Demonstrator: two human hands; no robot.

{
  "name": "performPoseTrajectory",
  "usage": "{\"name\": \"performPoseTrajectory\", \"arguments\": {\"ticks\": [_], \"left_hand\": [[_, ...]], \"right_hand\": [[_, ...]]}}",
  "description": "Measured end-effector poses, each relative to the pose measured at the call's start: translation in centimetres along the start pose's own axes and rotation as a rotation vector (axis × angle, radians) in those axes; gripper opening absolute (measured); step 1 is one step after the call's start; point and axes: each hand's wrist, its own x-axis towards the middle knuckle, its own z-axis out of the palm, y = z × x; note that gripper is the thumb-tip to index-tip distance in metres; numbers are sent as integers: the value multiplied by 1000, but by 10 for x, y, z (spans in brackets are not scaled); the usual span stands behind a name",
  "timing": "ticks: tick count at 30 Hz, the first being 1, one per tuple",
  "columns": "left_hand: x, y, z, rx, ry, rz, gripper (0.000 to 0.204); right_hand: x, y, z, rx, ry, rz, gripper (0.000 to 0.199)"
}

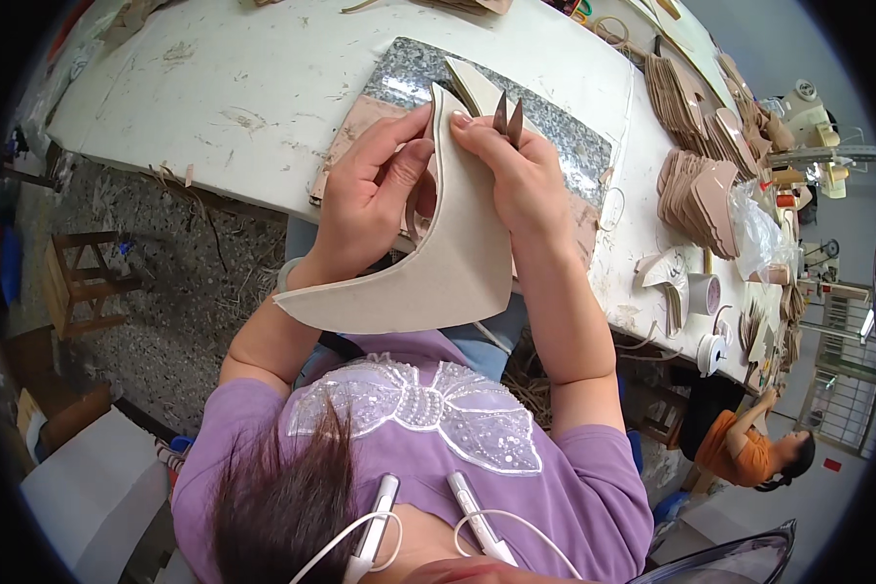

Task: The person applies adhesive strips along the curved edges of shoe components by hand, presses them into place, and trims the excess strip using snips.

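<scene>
Hands both up over the counter point(263, 88) edge. My left hand point(365, 200) pinches the curved beige sheet point(438, 263) at its upper edge, approx 12 o'clock; right hand point(516, 170) grips same sheet plus small scissors point(507, 115), blades pointing to 12. Granite slab point(555, 146) lies just behind, stacks of cut pieces point(696, 195) at 3 o'clock.

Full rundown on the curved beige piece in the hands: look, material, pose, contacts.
The curved beige piece is a flat, crescent-like cutout with smooth edges, looking like stiff board or leather; plain matte surface, no marks visible. It is held up above the table edge, bent slightly, its long tip pointing to the person's lower left. The left hand pinches its upper edge; the right hand, which also holds small scissors, grips the top right.
</scene>
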Motion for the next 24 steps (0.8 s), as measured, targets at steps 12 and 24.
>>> {"name": "performPoseTrajectory", "arguments": {"ticks": [12,24], "left_hand": [[-6,-18,-7,20,-61,51,33],[-15,-14,-1,-11,-55,-20,36]], "right_hand": [[-3,0,-7,58,-19,97,19],[-9,18,-3,44,-11,4,15]]}}
